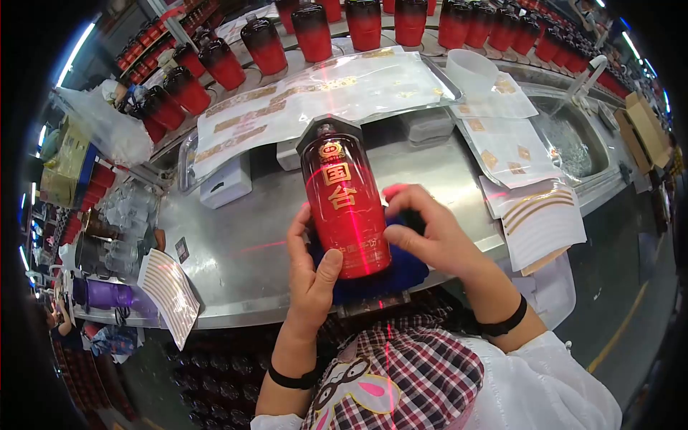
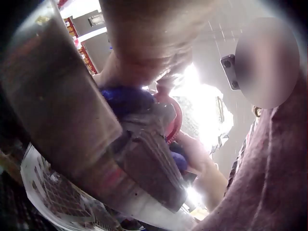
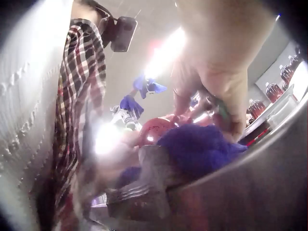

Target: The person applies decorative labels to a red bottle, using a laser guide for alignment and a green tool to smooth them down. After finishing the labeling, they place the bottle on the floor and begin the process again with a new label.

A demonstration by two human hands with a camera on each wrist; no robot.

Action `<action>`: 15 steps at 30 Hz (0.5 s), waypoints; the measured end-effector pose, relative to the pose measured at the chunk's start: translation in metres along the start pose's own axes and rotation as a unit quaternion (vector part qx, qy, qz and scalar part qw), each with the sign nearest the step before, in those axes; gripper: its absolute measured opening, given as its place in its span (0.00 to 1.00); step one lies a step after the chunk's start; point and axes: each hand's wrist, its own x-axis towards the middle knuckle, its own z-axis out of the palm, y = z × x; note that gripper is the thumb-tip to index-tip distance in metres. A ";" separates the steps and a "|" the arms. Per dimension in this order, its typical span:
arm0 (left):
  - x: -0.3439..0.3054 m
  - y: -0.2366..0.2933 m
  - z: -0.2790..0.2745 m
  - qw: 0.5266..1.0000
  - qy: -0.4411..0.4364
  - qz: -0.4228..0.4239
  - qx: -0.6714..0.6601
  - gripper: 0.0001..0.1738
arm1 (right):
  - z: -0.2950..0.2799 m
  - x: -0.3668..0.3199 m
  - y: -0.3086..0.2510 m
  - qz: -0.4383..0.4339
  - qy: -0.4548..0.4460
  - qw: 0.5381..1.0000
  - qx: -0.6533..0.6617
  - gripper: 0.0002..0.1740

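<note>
Lying on its side on a blue cloth (image 1: 405, 276) at the near edge of the desk (image 1: 236, 251), the red bottle (image 1: 344, 204) points its cap away from the person, gold characters facing up. A red laser cross falls along its length and across its lower body. The left grip (image 1: 312, 269) wraps the bottle's left flank, thumb laid on the front near the base, so it holds the bottle. The right grip (image 1: 430, 233) sits against the bottle's right side over the cloth with its fingers curled. I cannot tell whether they pinch something small or only press there.

My reading is that the bottle is being lined up under the laser for work on its face or side. A next move would call for keeping it from rolling on the cloth while the right fingers act on it.

Sheets of gold labels (image 1: 322, 97) lie on a tray beyond the bottle. More label sheets (image 1: 541, 218) lie to the right and a striped one (image 1: 168, 290) to the near left. A row of red bottles (image 1: 365, 25) lines the far edge.
</note>
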 end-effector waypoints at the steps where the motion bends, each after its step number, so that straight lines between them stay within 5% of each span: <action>1: 0.000 0.001 0.000 1.000 -0.001 0.000 -0.001 0.40 | -0.001 -0.002 0.001 -0.001 0.042 0.999 0.005 0.16; 4: 0.000 0.004 0.003 1.000 0.010 -0.006 0.000 0.40 | 0.002 -0.011 -0.019 0.032 0.151 0.983 0.101 0.18; 7: 0.000 0.003 0.004 1.000 0.012 -0.008 -0.004 0.39 | 0.013 -0.013 -0.048 0.038 0.016 0.998 0.043 0.14; 11: 0.001 0.001 0.000 1.000 -0.001 -0.008 0.005 0.40 | 0.007 -0.017 -0.018 0.116 0.113 0.986 0.038 0.13; 15: 0.001 0.000 0.001 1.000 0.008 -0.005 0.003 0.40 | 0.010 -0.019 -0.024 0.134 0.004 0.980 0.145 0.12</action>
